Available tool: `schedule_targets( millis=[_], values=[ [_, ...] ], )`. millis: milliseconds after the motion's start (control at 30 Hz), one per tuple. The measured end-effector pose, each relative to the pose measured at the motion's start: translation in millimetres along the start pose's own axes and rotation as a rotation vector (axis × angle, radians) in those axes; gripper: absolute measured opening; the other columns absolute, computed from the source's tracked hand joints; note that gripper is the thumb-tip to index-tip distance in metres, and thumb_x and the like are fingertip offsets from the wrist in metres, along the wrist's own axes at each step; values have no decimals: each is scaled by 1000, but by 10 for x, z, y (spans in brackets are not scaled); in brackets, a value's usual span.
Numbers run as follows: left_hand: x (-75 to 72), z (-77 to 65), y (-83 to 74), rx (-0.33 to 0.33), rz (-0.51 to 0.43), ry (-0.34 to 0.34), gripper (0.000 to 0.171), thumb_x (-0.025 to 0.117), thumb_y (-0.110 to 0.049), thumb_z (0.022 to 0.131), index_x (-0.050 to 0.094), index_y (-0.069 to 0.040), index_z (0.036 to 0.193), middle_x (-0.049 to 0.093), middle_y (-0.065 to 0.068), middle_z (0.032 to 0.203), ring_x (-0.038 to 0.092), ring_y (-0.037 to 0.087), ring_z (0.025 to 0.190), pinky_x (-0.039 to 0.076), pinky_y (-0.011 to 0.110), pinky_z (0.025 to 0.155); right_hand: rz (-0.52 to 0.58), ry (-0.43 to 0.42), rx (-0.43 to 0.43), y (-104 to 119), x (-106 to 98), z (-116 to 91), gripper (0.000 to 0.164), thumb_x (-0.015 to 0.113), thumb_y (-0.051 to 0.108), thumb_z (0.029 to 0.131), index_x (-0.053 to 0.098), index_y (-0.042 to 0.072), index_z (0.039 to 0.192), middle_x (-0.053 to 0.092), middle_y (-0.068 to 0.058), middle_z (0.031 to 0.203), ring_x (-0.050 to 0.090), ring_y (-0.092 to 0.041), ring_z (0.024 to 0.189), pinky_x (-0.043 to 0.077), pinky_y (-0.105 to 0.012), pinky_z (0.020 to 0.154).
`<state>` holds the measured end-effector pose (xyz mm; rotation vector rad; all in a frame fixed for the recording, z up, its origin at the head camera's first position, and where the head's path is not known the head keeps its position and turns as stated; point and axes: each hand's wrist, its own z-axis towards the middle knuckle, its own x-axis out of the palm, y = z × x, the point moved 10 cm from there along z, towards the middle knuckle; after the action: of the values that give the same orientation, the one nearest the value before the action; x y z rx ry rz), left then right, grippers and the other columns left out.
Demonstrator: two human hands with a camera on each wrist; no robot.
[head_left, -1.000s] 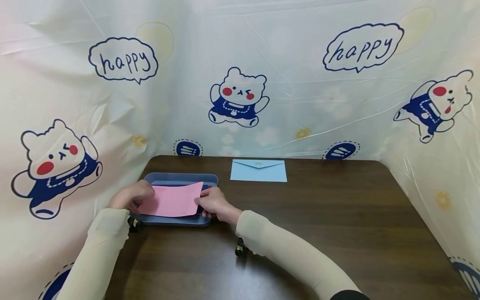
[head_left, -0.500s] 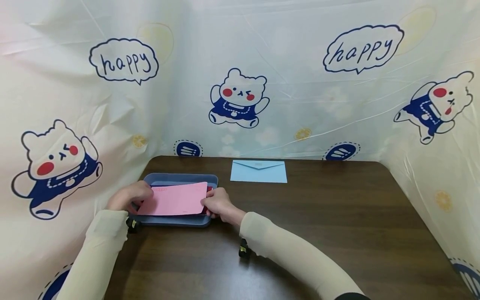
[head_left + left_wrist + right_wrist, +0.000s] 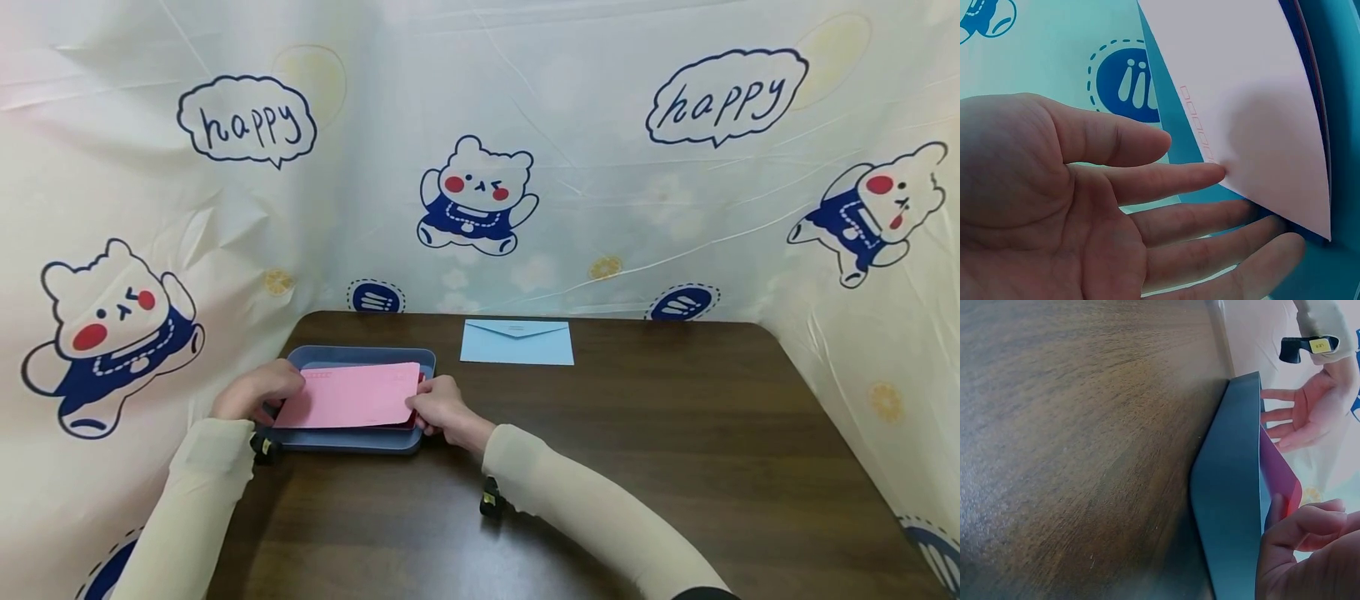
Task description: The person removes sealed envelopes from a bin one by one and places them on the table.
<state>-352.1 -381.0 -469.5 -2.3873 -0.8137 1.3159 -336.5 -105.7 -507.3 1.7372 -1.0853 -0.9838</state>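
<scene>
A pink envelope (image 3: 352, 396) lies over the blue tray (image 3: 360, 356) at the table's left. My right hand (image 3: 444, 408) pinches its right edge between thumb and fingers. At the left end, my left hand (image 3: 262, 388) has its fingers extended, and the left wrist view shows the fingertips right at the envelope's edge (image 3: 1260, 137), thumb apart. Below the pink envelope, a dark blue layer (image 3: 1305, 62) shows along its side, and a sliver of red peeks out by my right fingers in the head view. The tray's side wall (image 3: 1229, 469) hides part of the envelope in the right wrist view.
A light blue envelope (image 3: 517, 346) lies flap up near the back edge of the brown wooden table (image 3: 600, 442). Printed curtains (image 3: 585, 208) with cartoon bears hang behind the table and along both sides.
The pink envelope has flattened out, its right end shifting slightly right together with my right hand. My left hand stays almost in the same place at the left end.
</scene>
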Motion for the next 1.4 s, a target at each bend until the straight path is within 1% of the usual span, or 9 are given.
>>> schedule_targets(
  millis=[167, 367, 600, 700, 833, 1000, 1100, 1200, 1400],
  values=[
    [16, 3, 0, 6, 6, 1, 41, 42, -10, 93, 52, 16, 124, 53, 34, 121, 58, 48, 104, 61, 56, 75, 23, 1, 19, -50, -13, -6, 8, 67, 7, 102, 71, 3, 95, 53, -7, 63, 48, -14, 48, 43, -19, 48],
    [16, 4, -9, 0, 18, -1, 43, 43, -10, 94, 52, 17, 126, 55, 31, 118, 62, 48, 102, 61, 55, 75, 43, 1, 26, -61, -37, -24, 8, 68, 7, 102, 72, 4, 95, 53, -7, 64, 46, -14, 48, 42, -20, 48],
    [11, -23, -59, 17, 18, -1, 52, 43, -11, 96, 44, 21, 137, 54, 36, 123, 63, 47, 102, 61, 54, 75, 50, 1, 35, -27, -88, -22, 7, 69, 9, 101, 72, 6, 96, 54, -5, 67, 47, -14, 49, 43, -21, 49],
    [-18, -38, -95, 5, 19, -10, 55, 45, -10, 97, 40, 22, 140, 52, 37, 127, 62, 48, 104, 62, 52, 75, 53, -1, 32, -24, -113, -11, 6, 69, 9, 102, 72, 6, 97, 54, -6, 68, 47, -14, 50, 43, -21, 49],
    [-50, -50, -146, -12, 28, -11, 55, 47, -10, 97, 39, 22, 141, 50, 38, 129, 60, 50, 107, 62, 51, 75, 58, -1, 33, -31, -153, 3, 6, 69, 8, 102, 72, 5, 98, 54, -6, 69, 47, -15, 51, 43, -21, 49],
    [-46, -73, -190, 15, 6, 0, 54, 44, -9, 96, 40, 22, 140, 50, 40, 130, 61, 51, 108, 61, 53, 76, 50, -3, 42, -52, -194, 25, 8, 69, 9, 101, 71, 4, 95, 52, -4, 67, 46, -15, 50, 42, -22, 48],
    [-31, -87, -198, 27, -14, -4, 54, 44, -8, 94, 41, 21, 140, 48, 41, 134, 62, 52, 108, 61, 54, 76, 34, -5, 46, -73, -214, 28, 11, 70, 9, 101, 71, 4, 91, 50, -4, 65, 44, -15, 48, 41, -22, 47],
    [-23, -101, -206, 26, -25, -12, 57, 45, -8, 92, 38, 21, 142, 42, 42, 140, 61, 53, 109, 61, 53, 76, 26, -10, 46, -97, -230, 21, 14, 70, 8, 101, 70, 4, 88, 49, -4, 65, 43, -15, 48, 40, -22, 46],
    [-19, -128, -231, 16, -23, -23, 62, 45, -7, 92, 33, 22, 146, 36, 43, 145, 59, 54, 113, 61, 52, 77, 16, -17, 24, -90, -256, -13, 8, 69, 7, 101, 71, 4, 93, 51, -5, 68, 44, -16, 50, 41, -22, 47]
  ],
)
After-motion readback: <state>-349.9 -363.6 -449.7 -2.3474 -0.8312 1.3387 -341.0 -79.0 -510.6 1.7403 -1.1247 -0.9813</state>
